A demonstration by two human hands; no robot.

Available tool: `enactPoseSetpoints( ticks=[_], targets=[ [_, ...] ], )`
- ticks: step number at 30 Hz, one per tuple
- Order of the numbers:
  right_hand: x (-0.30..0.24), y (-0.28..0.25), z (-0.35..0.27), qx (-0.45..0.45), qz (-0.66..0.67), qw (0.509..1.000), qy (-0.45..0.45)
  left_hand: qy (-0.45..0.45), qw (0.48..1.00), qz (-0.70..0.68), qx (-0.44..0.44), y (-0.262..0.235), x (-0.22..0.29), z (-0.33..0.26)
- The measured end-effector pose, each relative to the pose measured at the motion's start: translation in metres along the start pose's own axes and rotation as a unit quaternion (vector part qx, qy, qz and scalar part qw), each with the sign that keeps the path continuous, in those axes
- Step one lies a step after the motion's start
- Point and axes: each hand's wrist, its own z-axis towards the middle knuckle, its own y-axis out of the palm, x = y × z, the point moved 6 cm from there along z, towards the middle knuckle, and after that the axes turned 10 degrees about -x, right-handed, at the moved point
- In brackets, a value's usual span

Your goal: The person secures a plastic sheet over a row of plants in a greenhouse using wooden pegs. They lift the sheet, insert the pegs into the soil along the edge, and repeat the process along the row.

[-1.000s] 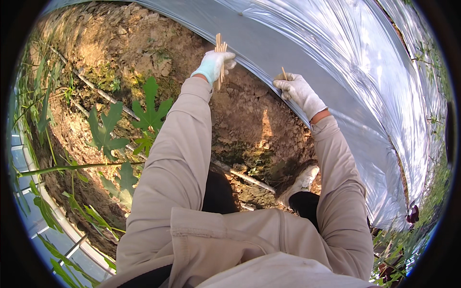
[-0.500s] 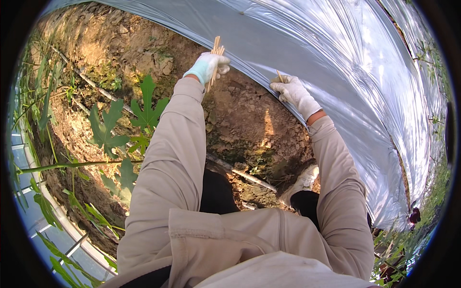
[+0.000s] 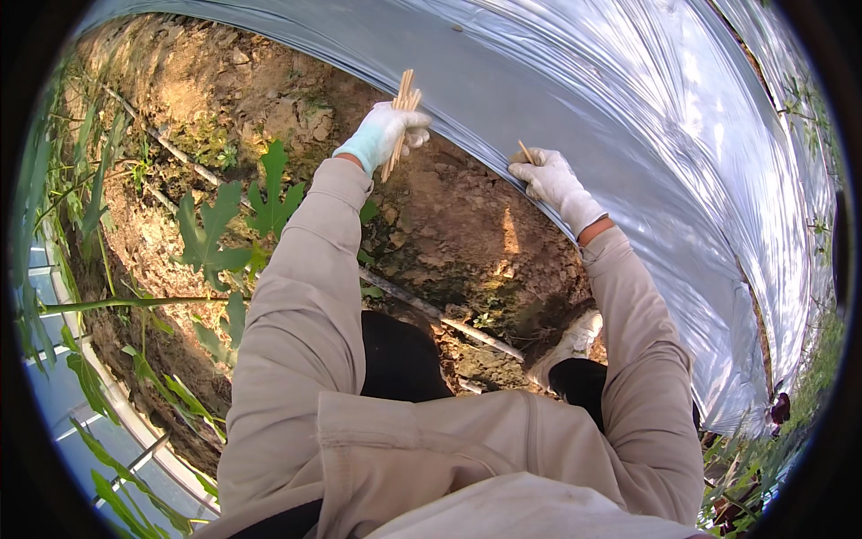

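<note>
My left hand point(image 3: 384, 133), in a pale glove, grips a bundle of thin wooden sticks point(image 3: 401, 112) held upright near the edge of a shiny silver plastic sheet point(image 3: 628, 135). My right hand point(image 3: 552, 178), in a white glove, pinches a single wooden stick point(image 3: 525, 152) right at the sheet's lower edge, where it meets the bare brown soil point(image 3: 449, 225). Both arms wear beige sleeves and reach forward over the ground.
A thin irrigation hose point(image 3: 449, 316) runs across the soil below my arms. Green lobed-leaf plants point(image 3: 229, 225) grow at the left. A white shoe point(image 3: 570, 341) rests on the soil near my right knee. Pale frame bars point(image 3: 99, 386) curve along the lower left.
Both hands have shifted slightly along the sheet's edge. My right hand has lowered its stick toward the edge of the plastic.
</note>
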Motion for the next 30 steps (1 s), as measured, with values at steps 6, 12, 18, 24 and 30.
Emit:
enactPoseSetpoints(
  ticks=[6, 12, 18, 24, 30],
  targets=[
    [-0.022, 0.021, -0.025, -0.048, -0.067, 0.996, -0.036, 0.074, 0.992, -0.103, 0.025, -0.004, -0.011, -0.048],
    [-0.061, 0.056, -0.064, 0.104, -0.327, 0.913, -0.22, 0.091, 0.988, -0.102, 0.067, -0.017, -0.049, -0.093],
    [-0.073, 0.137, -0.074, 0.074, -0.456, 0.83, -0.313, 0.076, 0.982, -0.131, 0.115, -0.023, -0.086, -0.114],
    [-0.055, 0.19, -0.047, 0.028, -0.512, 0.813, -0.276, 0.06, 0.976, -0.144, 0.149, -0.03, -0.117, -0.13],
    [-0.042, 0.228, -0.046, 0.011, -0.544, 0.777, -0.316, 0.022, 0.963, -0.199, 0.179, -0.041, -0.155, -0.141]
  ],
)
